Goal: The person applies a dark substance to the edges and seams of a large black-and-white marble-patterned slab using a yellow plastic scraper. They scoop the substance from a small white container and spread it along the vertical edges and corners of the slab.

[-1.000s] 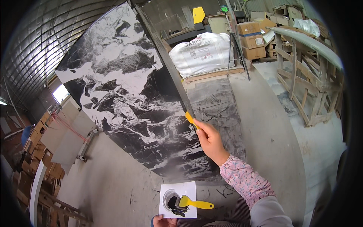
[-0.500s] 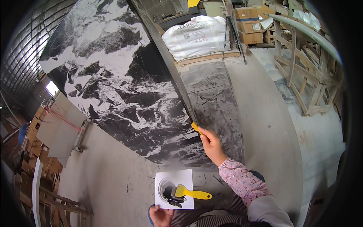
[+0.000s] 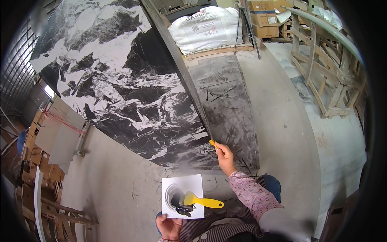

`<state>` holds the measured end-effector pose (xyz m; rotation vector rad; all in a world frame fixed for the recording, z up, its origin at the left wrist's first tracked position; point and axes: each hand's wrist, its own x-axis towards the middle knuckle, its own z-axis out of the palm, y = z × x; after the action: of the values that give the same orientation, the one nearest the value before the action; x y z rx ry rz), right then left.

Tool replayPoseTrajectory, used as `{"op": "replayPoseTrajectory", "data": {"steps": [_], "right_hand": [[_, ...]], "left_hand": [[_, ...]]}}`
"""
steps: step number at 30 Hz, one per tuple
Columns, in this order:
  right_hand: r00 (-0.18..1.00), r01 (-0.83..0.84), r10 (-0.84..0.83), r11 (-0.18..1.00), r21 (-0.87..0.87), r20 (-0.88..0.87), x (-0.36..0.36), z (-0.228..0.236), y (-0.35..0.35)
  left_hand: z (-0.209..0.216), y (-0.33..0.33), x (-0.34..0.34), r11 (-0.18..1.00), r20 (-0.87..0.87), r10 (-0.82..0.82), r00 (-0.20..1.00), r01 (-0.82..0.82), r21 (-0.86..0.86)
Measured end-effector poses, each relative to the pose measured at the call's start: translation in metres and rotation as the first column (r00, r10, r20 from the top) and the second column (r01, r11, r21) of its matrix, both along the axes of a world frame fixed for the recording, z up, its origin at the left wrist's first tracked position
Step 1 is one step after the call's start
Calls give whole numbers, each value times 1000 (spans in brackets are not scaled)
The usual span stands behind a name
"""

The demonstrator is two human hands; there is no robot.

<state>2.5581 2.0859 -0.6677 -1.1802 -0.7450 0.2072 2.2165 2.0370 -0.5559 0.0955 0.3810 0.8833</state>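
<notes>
A large black-and-white marble-patterned slab (image 3: 121, 84) stretches away at the left, its long edge running toward me. My right hand (image 3: 225, 158) pinches a small yellow scraper (image 3: 212, 142) against that edge, close to the slab's near corner. Low in front of me, my left hand (image 3: 169, 226) grips the near edge of a white square board (image 3: 196, 180). On the board are a smeared round patch and black paste (image 3: 182, 209). A yellow putty knife (image 3: 203, 201) lies across it, its blade by the paste and its handle pointing right.
A dark, scratched panel (image 3: 225, 88) lies right of the slab. Beyond it sits a white bulk bag (image 3: 207, 32) on a pallet, with cardboard boxes (image 3: 263, 20) beside it. A wooden frame (image 3: 322, 76) stands at the right; wooden pieces and boxes (image 3: 48, 165) crowd the left.
My right hand has drawn the scraper along the slab edge toward me, nearer the corner. The whole view has shifted slightly. The left hand still holds the board.
</notes>
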Motion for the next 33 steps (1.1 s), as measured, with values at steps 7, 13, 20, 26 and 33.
{"op": "replayPoseTrajectory", "data": {"steps": [7, 13, 20, 26, 33], "right_hand": [[997, 59, -62, 997, -58, -55, -5, -67, -1], [987, 99, -118, 982, -161, -113, 2, -56, -46], [689, -724, 617, 575, -379, -380, -21, 90, -133], [645, -760, 696, 540, -360, -316, -46, 115, -149], [708, -699, 647, 589, -405, -282, -48, 147, -145]], "left_hand": [[-5, 3, -3, 999, 17, -30, 999, 30, -13], [-5, 4, -4, 999, -41, -32, 999, 33, 9], [4, 4, 11, 991, -202, -9, 979, 36, 132], [6, 8, 21, 956, -330, -17, 944, 112, 270], [11, 5, 22, 931, -421, -4, 907, 157, 328]]}}
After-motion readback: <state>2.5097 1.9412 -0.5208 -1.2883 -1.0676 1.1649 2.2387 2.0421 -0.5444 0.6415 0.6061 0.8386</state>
